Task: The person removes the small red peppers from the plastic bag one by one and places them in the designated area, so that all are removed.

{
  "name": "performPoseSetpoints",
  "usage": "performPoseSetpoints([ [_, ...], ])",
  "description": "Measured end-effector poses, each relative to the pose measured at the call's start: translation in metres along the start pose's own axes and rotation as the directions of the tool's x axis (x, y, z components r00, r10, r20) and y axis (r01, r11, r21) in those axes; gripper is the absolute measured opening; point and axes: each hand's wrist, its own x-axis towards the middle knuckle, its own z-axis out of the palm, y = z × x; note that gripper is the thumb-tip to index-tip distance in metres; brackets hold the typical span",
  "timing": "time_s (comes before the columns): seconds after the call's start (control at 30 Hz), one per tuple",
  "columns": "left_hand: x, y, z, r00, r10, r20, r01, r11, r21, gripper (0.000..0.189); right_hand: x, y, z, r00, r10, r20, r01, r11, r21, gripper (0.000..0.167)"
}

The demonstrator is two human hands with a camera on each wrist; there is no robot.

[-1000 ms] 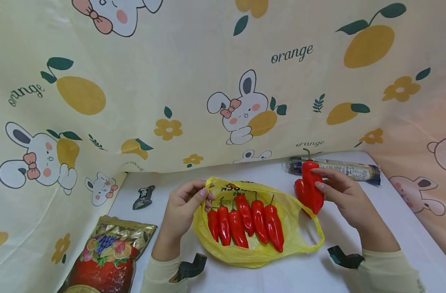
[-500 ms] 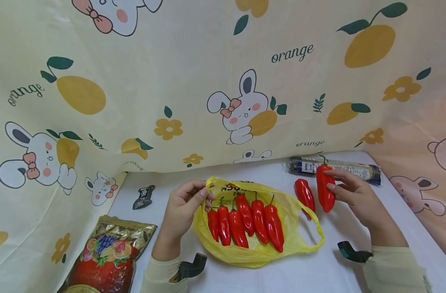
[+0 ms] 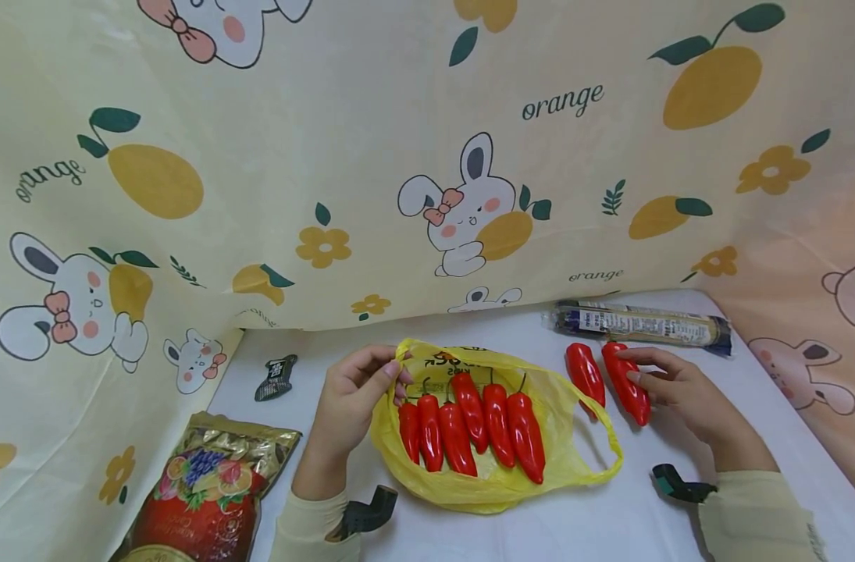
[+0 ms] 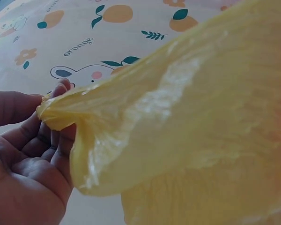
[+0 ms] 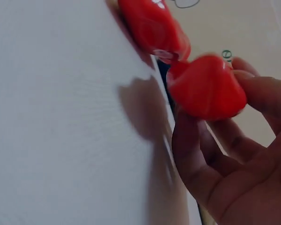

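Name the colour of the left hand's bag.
Yellow with dark print; the head view shows the bag best.

A yellow bag [image 3: 483, 496] and, beside it, a red pepper [image 3: 586, 376] lie on a white table [image 3: 455, 540] with a long packet [image 3: 645, 324], black sachet [image 3: 276, 378] and red-and-gold pouch [image 3: 202, 499].
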Motion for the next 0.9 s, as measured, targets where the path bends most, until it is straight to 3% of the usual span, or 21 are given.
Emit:
performPoseSetpoints([
  [0.13, 0.000, 0.000, 0.000, 1.000, 0.000, -0.003, 0.000, 1.000, 0.005, 0.016, 0.002, 0.000, 0.004, 1.000, 0.026, 0.014, -0.025, 0.999, -0.046, 0.048],
  [0.37, 0.000, 0.000, 0.000, 1.000, 0.006, 0.000, -0.006, 1.000, 0.000, 0.016, 0.003, -0.002, 0.012, 1.000, 0.005, 0.017, -0.003, 0.992, -0.124, 0.046],
  [0.6, 0.000, 0.000, 0.000, 1.000, 0.009, 0.005, -0.009, 1.000, 0.003, 0.017, 0.006, -0.002, 0.017, 0.999, 0.038, 0.000, -0.038, 0.987, -0.156, 0.044],
  [0.9, 0.000, -0.002, 0.000, 1.000, 0.011, 0.004, -0.011, 1.000, 0.005, 0.016, 0.008, -0.003, 0.020, 1.000, 0.028, 0.012, -0.026, 0.988, -0.154, 0.043],
])
